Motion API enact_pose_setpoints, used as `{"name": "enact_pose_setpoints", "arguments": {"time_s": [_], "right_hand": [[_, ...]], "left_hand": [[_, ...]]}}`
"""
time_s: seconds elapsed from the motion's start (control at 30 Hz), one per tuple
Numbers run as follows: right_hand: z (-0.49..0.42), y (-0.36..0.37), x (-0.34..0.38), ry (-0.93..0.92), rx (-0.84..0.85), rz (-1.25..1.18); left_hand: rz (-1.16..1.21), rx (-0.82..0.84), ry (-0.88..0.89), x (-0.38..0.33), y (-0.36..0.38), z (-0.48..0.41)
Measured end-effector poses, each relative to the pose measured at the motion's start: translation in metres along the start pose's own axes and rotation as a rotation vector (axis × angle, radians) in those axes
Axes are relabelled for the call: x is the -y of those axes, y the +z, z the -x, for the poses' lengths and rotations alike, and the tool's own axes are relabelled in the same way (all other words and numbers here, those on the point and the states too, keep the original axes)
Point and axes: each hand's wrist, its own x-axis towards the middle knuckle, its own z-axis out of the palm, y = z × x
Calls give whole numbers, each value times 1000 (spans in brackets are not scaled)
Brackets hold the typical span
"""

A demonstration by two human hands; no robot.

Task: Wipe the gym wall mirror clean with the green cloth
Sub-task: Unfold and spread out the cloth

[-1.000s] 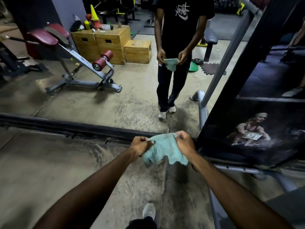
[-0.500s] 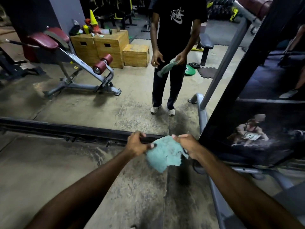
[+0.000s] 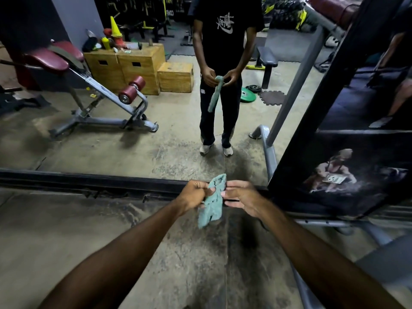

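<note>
I hold the green cloth (image 3: 211, 204) in front of me, low before the wall mirror (image 3: 111, 148). My left hand (image 3: 194, 194) grips its upper part with curled fingers. From the other side, my right hand (image 3: 242, 195) pinches the cloth's edge between thumb and fingertips. The cloth hangs down from my hands as a narrow, crumpled strip. It is apart from the glass. The mirror shows my reflection (image 3: 223, 63) standing with the cloth hanging from both hands.
The mirror's dark bottom frame (image 3: 89, 181) runs along the concrete floor. A black pillar with a poster (image 3: 334, 175) stands at the right, with a grey machine frame (image 3: 334, 224) at its foot. Reflected in the glass are an incline bench (image 3: 100, 92) and wooden boxes (image 3: 138, 65).
The cloth was spread wide between my hands; now it hangs down as a narrow strip. My hands have drawn closer together and my view has tilted up a little.
</note>
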Motion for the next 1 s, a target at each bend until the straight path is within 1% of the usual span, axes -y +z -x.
{"name": "enact_pose_setpoints", "arguments": {"time_s": [0.07, 0.1, 0.17, 0.2, 0.3, 0.37, 0.4, 0.43, 0.5, 0.53, 0.6, 0.67, 0.8, 0.87, 0.93, 1.0], "right_hand": [[-2, 6, -2, -20, -94, 195], [-3, 8, -3, -40, -150, 280], [-3, 8, -2, -86, -263, 363], [-2, 7, 0, -88, -290, 359], [-6, 4, 4, -49, -278, 285], [-7, 4, 5, -88, -270, 203], [-3, 6, 6, -103, -230, 168], [4, 8, 7, -121, -155, 148], [18, 5, 10, -143, -2, 238], [22, 2, 10, -161, 26, 325], [17, -6, 9, -186, -43, 541], [12, -12, 12, -213, -106, 601], [6, -34, 16, -187, -223, 503], [2, -38, 13, -123, -209, 332], [-6, -38, 8, -62, -213, 179], [-15, -31, 6, -43, -349, 114]], "left_hand": [[55, -10, -74, -5, -3, 2], [79, -63, -96, -8, -4, 2], [123, -193, -113, -9, -10, -4], [124, -224, -111, -8, -12, -6], [27, -182, -71, -7, -17, -6], [-4, -138, -47, -9, -18, -6], [-9, -114, -34, -11, -19, -4], [-5, -78, -26, -16, -20, -1], [-20, 11, -12, -23, -23, 7], [-61, 32, 21, -24, -25, 8], [-145, -3, 71, -19, -30, 5], [-136, -67, 63, -16, -37, 1], [-97, -180, -28, -8, -55, -4], [-82, -203, -75, -4, -64, -3], [-69, -218, -82, 1, -68, -4], [-19, -261, -77, 2, -64, -7]]}}
